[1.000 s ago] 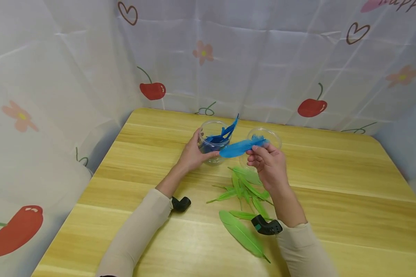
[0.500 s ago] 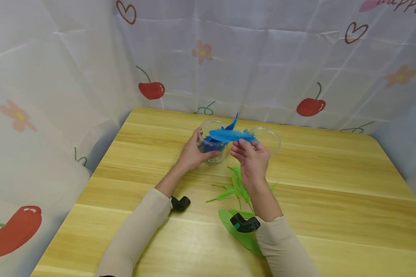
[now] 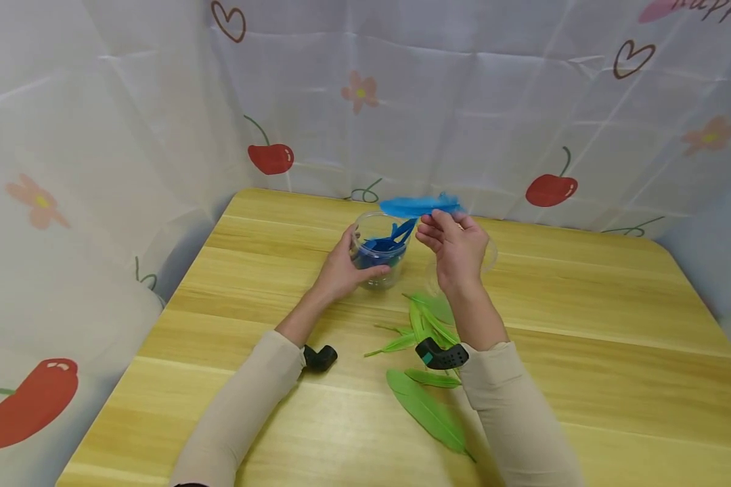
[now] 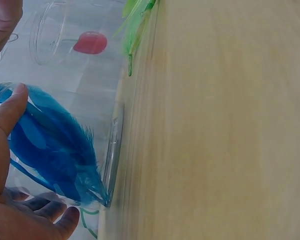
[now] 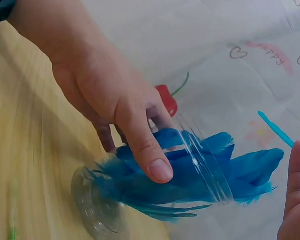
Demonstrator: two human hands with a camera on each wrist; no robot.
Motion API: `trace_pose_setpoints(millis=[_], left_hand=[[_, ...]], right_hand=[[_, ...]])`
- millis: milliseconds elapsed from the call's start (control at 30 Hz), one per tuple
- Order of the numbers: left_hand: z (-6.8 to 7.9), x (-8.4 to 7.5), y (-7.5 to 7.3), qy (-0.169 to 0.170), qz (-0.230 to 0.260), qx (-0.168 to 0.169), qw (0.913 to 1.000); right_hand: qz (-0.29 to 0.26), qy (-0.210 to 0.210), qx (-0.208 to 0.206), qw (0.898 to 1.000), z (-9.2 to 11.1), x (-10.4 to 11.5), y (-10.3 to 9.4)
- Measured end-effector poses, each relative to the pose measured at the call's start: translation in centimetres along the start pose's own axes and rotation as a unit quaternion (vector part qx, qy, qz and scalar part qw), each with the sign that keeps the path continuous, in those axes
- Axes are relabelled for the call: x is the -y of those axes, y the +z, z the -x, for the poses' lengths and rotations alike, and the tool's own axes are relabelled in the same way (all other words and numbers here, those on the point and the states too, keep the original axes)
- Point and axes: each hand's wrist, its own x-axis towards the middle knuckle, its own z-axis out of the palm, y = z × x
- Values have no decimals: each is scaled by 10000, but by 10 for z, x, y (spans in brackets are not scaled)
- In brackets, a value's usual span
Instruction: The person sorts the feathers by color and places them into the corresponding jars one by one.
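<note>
My left hand (image 3: 339, 272) grips a clear plastic jar (image 3: 379, 281) at the back of the table, thumb in front and fingers round the far side. Blue feathers (image 4: 55, 145) fill it, and some poke above its rim in the right wrist view. Above and to the right of the jar's mouth, my right hand (image 3: 459, 251) pinches a light blue feather (image 3: 411, 207) lying roughly level between thumb and fingers. Only that feather's quill tip (image 5: 275, 128) shows in the right wrist view.
A second clear jar (image 4: 50, 35) stands to the right, partly hidden by the right hand in the head view. Several green feathers (image 3: 405, 342) lie in a pile before it, with a large green feather (image 3: 429, 412) nearer. A printed curtain (image 3: 463, 122) hangs behind the wooden table (image 3: 585, 379).
My right hand brought the blue feather left over the jar, then lifted it up and slightly back to the right. The left hand has kept its grip on the jar in place.
</note>
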Motion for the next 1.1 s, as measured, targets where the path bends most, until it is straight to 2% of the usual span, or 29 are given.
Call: trace_pose_setpoints(millis=[233,400,600,867,1100], left_hand=[[0,1,1,9,51,20,10000],[0,1,0,3,64,22,10000],[-1,1,-1,-35,33,46,10000],[-1,2,-1,-62,23,54,10000],[-1,1,0,-112,37,47,9999]], right_hand=[[275,240,-78,9993,-11,-3,-1],[782,254,281,9962,-12,-4,0],[1240,183,515,9908,-12,-4,2],[1959,-176,467,9794,-16,-1,3],[1826,-131,350,9825,-24,5,5]])
